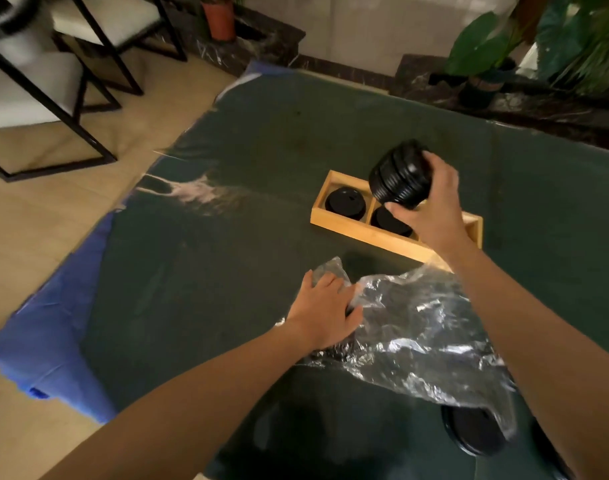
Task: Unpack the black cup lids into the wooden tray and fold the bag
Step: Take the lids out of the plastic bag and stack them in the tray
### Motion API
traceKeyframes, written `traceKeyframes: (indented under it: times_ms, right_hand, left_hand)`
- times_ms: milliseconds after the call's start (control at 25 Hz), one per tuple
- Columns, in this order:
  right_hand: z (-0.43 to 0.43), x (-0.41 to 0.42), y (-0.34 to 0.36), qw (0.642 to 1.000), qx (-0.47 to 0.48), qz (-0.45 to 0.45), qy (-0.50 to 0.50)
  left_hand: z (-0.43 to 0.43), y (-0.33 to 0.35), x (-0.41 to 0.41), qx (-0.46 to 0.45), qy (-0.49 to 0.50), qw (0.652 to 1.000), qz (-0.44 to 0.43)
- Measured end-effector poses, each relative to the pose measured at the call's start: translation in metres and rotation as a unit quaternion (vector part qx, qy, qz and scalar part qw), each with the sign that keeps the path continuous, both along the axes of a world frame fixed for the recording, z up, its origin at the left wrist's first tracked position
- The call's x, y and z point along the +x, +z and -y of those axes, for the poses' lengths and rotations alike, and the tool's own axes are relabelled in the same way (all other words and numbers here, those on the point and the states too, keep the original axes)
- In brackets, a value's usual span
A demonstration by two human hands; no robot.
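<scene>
Crumpled plastic bag [417, 334] nearest, pressed by the flat-fingered left hand [325, 308]. Farther, the wooden tray [348, 230] holds black lids [344, 202] in its two left compartments. The right hand [431, 202] grips a lid stack [400, 178] above it.

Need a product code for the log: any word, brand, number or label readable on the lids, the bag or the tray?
No text can be read anywhere.
Stack of black lids in the right hand: only ridges, no print visible.
Plastic bag under the left hand: glare only, no label visible.
Wooden tray: plain wood.
</scene>
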State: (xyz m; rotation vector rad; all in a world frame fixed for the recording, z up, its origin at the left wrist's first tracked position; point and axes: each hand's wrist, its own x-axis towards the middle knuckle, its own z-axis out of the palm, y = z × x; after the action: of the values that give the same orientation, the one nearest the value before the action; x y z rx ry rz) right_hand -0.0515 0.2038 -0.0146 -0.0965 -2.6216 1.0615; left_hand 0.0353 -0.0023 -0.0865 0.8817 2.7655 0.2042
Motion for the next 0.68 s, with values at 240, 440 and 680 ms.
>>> traceKeyframes:
  times_ms: [240,440,680]
  right_hand:
    - [0.043,-0.069,-0.047,0.995,0.035,0.074,0.050]
    - [0.052,-0.080,-0.075,0.989,0.083,0.112,0.042]
    - [0.058,-0.086,-0.079,0.955,0.251,0.149,0.054]
  left_hand:
    - [0.001,0.000,-0.002,0.013,0.003,1.000,0.013]
    - [-0.001,0.000,-0.003,0.014,0.003,1.000,0.017]
    - [-0.002,-0.001,-0.004,0.008,0.003,1.000,0.014]
